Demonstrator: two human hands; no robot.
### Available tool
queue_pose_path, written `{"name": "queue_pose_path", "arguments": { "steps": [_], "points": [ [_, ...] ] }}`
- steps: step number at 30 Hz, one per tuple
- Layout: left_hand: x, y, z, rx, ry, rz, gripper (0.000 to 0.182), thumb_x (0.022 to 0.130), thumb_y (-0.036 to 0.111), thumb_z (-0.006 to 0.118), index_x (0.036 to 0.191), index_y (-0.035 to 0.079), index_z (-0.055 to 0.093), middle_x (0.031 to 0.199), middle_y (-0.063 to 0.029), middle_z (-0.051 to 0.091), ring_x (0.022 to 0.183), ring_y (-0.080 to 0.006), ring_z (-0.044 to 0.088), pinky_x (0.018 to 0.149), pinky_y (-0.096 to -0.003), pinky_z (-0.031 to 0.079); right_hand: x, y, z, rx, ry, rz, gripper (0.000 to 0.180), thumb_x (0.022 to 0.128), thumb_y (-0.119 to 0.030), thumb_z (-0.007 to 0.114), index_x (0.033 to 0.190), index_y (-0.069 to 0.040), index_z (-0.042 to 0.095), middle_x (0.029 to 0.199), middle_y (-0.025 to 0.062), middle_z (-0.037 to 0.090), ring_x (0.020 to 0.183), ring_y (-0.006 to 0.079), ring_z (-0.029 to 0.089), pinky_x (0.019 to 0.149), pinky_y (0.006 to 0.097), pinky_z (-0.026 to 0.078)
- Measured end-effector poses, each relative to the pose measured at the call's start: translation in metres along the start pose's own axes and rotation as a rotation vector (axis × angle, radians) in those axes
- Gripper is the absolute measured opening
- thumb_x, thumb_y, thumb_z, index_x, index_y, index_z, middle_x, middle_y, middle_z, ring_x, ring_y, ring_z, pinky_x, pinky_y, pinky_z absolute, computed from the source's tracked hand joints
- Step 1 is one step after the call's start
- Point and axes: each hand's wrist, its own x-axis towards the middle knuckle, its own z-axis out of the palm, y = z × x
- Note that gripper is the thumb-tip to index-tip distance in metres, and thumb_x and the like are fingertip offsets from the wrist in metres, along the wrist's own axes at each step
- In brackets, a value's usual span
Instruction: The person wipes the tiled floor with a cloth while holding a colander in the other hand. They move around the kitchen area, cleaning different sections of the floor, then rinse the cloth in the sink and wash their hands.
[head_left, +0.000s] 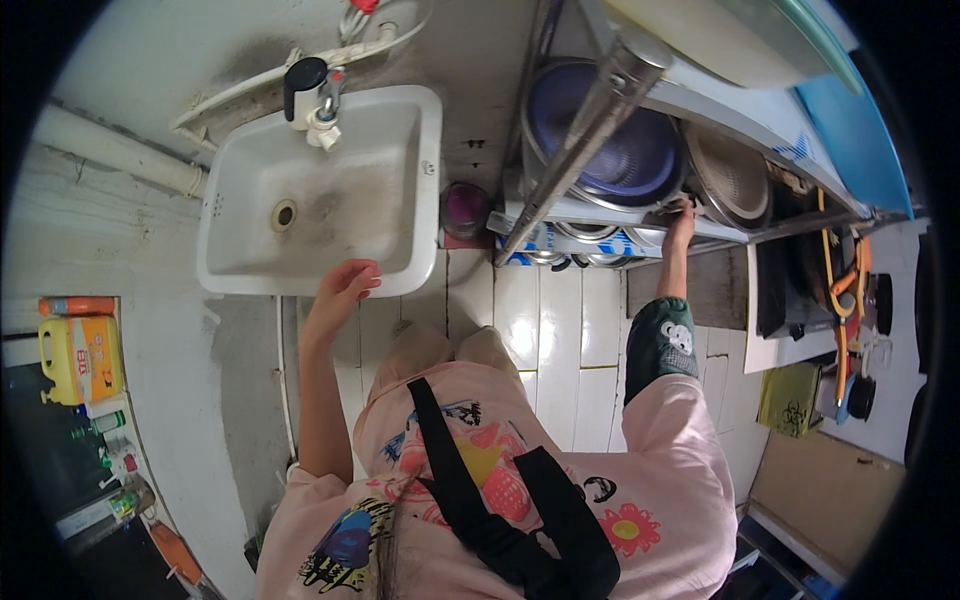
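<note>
My left hand (346, 291) hovers at the front rim of a white ceramic sink (418, 247), fingers loosely curled and apart, with nothing in it. Above the basin is a faucet (324, 129) with a black-topped handle. My right arm, in a dark green sleeve cover, reaches to the metal shelf rack on the right. There my right hand (681, 217) is at the shelf edge, between a purple colander (622, 154) and a beige colander (726, 172). Its fingers are partly hidden, and a small pale thing beside them is too unclear to name.
A slanted metal rack post (577, 142) stands between the sink and the colanders. Metal pots (589, 231) sit on the level below. Farther right are orange-handled tools (841, 315) and a yellow bin (790, 399). A yellow jug (81, 360) stands at far left.
</note>
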Motion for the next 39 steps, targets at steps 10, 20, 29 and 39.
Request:
{"name": "queue_pose_path", "arguments": {
  "steps": [10,20,29,39],
  "points": [
    [0.030,-0.029,-0.058,-0.130,0.008,0.004,0.027,0.083,0.025,0.052,0.101,0.005,0.053,0.093,-0.0051,0.058,0.085,-0.0133,0.055,0.075,-0.0251,0.042,-0.092,-0.001,0.032,-0.634,0.462,-0.507,0.019,0.081,-0.016,0.050,0.087,0.001,0.054,0.079,0.0100,0.058,0.068,0.0198,0.053,0.063,0.0287,0.042],
    [0.087,-0.023,-0.198,-0.235,0.097,-0.003,0.024,0.085,0.019,0.048,0.101,0.002,0.051,0.094,-0.0081,0.057,0.085,-0.0143,0.056,0.077,-0.0256,0.045,-0.219,0.110,0.198,-0.792,-0.293,-0.131,0.028,0.074,-0.008,0.045,0.100,0.000,0.051,0.091,0.0197,0.056,0.085,0.0306,0.054,0.075,0.0354,0.042],
    [0.119,-0.028,-0.229,-0.231,0.148,-0.111,0.023,0.085,0.020,0.050,0.099,0.002,0.052,0.094,-0.0066,0.058,0.085,-0.0147,0.057,0.077,-0.0267,0.045,-0.039,0.203,0.266,0.110,0.133,0.403,0.029,0.082,-0.032,0.039,0.090,-0.005,0.047,0.082,0.0130,0.055,0.057,0.0238,0.052,0.052,0.0326,0.044],
    [0.131,-0.034,-0.210,-0.201,0.164,-0.222,0.024,0.085,0.023,0.050,0.100,0.004,0.053,0.095,-0.0065,0.058,0.088,-0.0152,0.056,0.077,-0.0265,0.043,0.014,0.261,0.265,-0.008,0.161,0.083,0.029,0.083,-0.022,0.039,0.103,-0.003,0.049,0.086,0.0083,0.055,0.076,0.0171,0.050,0.065,0.0265,0.039]
  ]
}}
